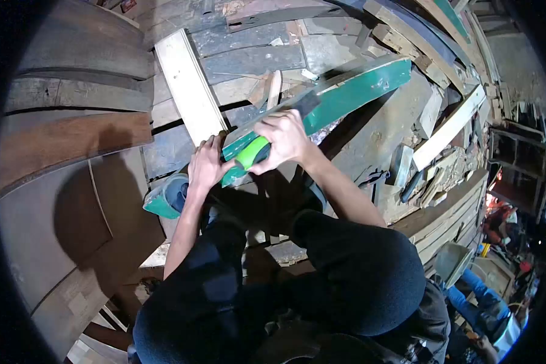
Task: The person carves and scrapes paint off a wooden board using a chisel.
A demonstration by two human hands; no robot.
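Observation:
My right hand (282, 138) is closed round a tool with a bright green and black handle (252, 151). A dark flat part (308, 103) juts out past the knuckles; it is blurred, and its exact kind I cannot tell. Beneath this hand a green-painted plank (364, 88) slants up to the right. My left hand (207, 162) is closed at the plank's near end, fingers curled, thumb beside the green handle. Just beyond the left fingers lies the end of a pale, grooved board (185, 79). The palm-side contact is hidden.
My knees (364, 273) are close below the hands. Worn boards (249, 60) make up the surface ahead. A white strip of wood (449, 127), offcuts and pliers (375, 178) lie to the right. A brown plank (73, 145) is at left. Another person (485, 297) is at lower right.

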